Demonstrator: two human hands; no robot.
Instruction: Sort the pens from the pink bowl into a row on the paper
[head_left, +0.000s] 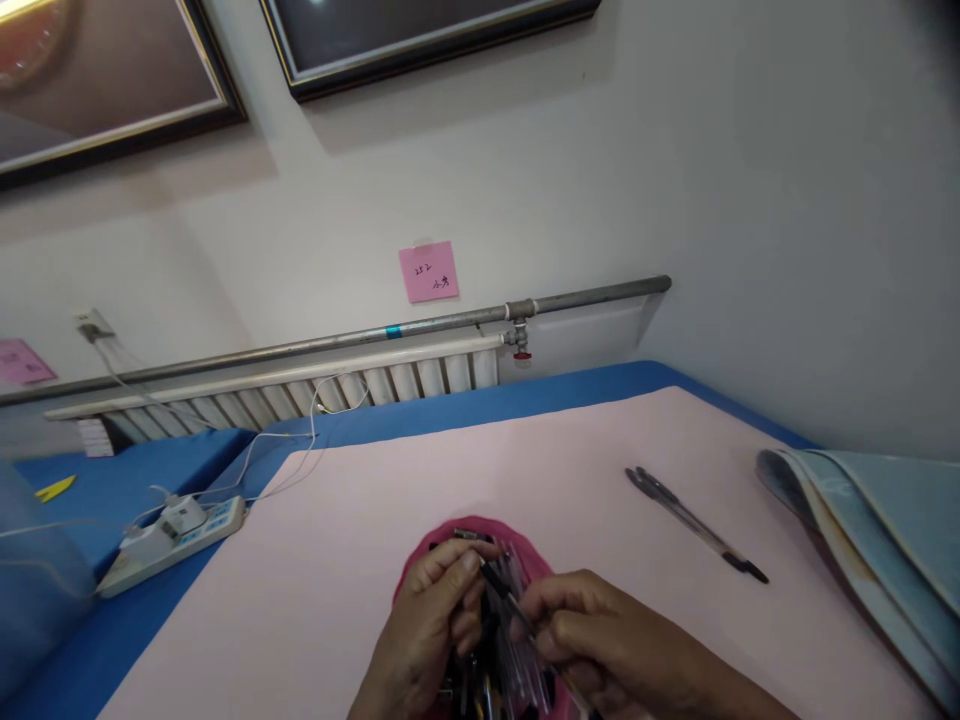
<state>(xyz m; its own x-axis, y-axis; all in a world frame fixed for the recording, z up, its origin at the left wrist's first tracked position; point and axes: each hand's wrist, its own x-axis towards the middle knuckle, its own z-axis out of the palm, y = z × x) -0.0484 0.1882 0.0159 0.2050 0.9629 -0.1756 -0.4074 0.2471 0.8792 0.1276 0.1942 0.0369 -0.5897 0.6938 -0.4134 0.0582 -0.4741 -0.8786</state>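
Observation:
A slim pen [517, 610] with a clear barrel and a black grip slants between my two hands, above a pink basket [536, 556]. My left hand [435, 610] pinches its upper end between thumb and forefinger; whether a separate small part is in that pinch I cannot tell. Lower down, the fingers of my right hand [592, 635] are closed round the barrel. Below my hands the basket holds several clear tubes [517, 665] and dark pen parts, partly hidden by my fingers. To the right, pens [686, 515] lie side by side on a pink sheet [600, 480].
At the left, a white power strip [210, 530] with chargers and trailing cables rests on the blue table cover [450, 420]. Light-blue curled sheets [877, 540] stand at the right edge. Behind the table are a radiator [405, 383] and a pipe [600, 297] along the wall.

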